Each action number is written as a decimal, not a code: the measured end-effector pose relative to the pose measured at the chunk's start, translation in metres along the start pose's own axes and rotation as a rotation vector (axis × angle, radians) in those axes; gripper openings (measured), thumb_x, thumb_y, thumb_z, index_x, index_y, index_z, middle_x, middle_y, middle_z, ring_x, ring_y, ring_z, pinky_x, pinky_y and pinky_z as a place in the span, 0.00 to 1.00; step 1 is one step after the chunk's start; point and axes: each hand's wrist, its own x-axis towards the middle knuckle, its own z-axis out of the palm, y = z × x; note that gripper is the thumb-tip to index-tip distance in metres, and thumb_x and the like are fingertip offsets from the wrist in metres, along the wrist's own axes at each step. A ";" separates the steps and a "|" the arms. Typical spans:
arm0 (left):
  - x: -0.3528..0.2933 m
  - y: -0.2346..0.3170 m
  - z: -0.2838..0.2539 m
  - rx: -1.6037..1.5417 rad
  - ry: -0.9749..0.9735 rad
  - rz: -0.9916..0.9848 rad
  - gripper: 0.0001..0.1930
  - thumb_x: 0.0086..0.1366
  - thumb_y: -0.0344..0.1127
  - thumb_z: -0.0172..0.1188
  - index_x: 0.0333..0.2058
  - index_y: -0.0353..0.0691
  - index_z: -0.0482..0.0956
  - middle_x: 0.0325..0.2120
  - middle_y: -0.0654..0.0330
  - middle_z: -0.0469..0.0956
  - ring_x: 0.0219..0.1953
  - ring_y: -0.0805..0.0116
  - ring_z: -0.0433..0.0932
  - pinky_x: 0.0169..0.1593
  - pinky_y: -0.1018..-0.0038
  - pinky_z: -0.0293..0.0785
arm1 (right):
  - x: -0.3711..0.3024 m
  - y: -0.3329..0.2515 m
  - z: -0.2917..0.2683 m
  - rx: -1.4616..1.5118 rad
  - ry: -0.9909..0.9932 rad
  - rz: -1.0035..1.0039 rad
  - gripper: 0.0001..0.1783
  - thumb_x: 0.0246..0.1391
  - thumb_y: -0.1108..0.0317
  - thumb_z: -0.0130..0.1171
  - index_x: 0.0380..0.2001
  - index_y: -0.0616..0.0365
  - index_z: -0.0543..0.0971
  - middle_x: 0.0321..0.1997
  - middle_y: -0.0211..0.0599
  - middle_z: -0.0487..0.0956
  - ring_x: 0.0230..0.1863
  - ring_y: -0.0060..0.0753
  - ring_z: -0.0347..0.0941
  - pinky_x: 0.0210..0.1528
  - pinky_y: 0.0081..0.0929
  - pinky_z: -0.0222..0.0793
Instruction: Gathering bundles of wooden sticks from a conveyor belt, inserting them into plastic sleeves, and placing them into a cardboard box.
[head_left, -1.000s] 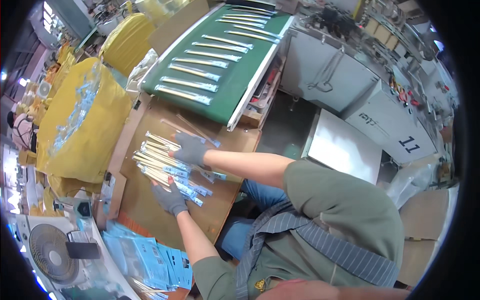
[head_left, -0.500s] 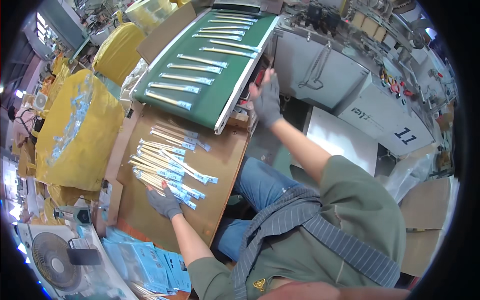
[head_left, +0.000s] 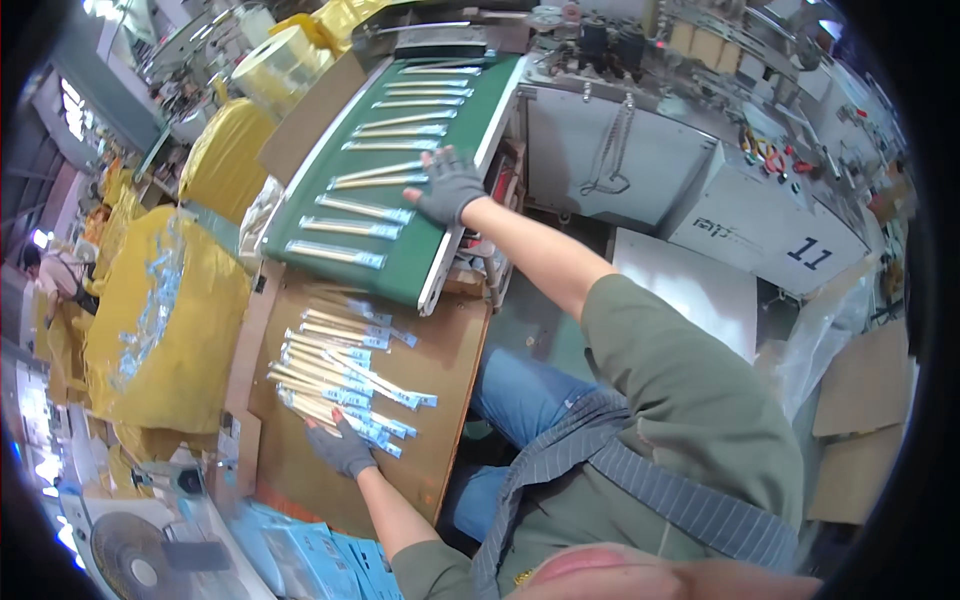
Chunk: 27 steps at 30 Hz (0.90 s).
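Table (head_left: 300,485): wrapped sticks (head_left: 322,372) against left hand (head_left: 345,448)

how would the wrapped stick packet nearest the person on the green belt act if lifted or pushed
The packet looks slim and straight, so it is probably light and fairly stiff. Its shiny-looking wrapper may let it slide on the green belt. Lying flat, it seems unlikely to tip.

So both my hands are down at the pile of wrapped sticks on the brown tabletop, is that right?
Not quite: the head view shows your right hand at the green conveyor belt. Only your left hand is at the pile of wrapped sticks on the brown tabletop.
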 end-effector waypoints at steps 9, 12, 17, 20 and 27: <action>0.002 -0.005 -0.006 -0.007 -0.022 0.003 0.36 0.63 0.55 0.52 0.57 0.28 0.63 0.55 0.40 0.66 0.57 0.47 0.65 0.61 0.63 0.60 | -0.014 -0.007 0.006 0.199 0.395 -0.055 0.49 0.55 0.35 0.40 0.66 0.63 0.46 0.69 0.65 0.44 0.72 0.58 0.35 0.70 0.44 0.29; 0.004 -0.002 -0.004 -0.005 -0.018 0.006 0.35 0.63 0.56 0.51 0.58 0.30 0.63 0.55 0.42 0.67 0.56 0.47 0.66 0.60 0.63 0.61 | -0.014 -0.005 0.007 0.205 0.434 -0.045 0.51 0.54 0.33 0.40 0.66 0.64 0.47 0.69 0.64 0.45 0.71 0.58 0.38 0.70 0.46 0.30; 0.001 0.011 -0.012 0.020 -0.057 0.002 0.34 0.64 0.54 0.51 0.58 0.30 0.63 0.55 0.43 0.67 0.57 0.48 0.66 0.60 0.63 0.61 | -0.016 -0.002 0.007 0.199 0.390 -0.025 0.51 0.54 0.32 0.39 0.66 0.62 0.48 0.69 0.63 0.46 0.71 0.57 0.38 0.69 0.49 0.30; 0.000 0.010 -0.014 0.029 -0.037 -0.012 0.34 0.63 0.54 0.51 0.58 0.31 0.63 0.56 0.42 0.66 0.57 0.48 0.66 0.60 0.63 0.61 | -0.015 -0.003 0.008 0.175 0.380 -0.019 0.51 0.54 0.32 0.39 0.66 0.62 0.48 0.69 0.63 0.46 0.71 0.57 0.38 0.70 0.47 0.30; 0.002 0.007 -0.010 0.058 -0.037 -0.021 0.35 0.63 0.54 0.52 0.58 0.31 0.64 0.56 0.42 0.66 0.58 0.49 0.65 0.61 0.63 0.60 | -0.012 -0.002 0.012 0.185 0.347 -0.042 0.51 0.53 0.32 0.40 0.66 0.64 0.50 0.69 0.64 0.46 0.71 0.57 0.37 0.70 0.49 0.27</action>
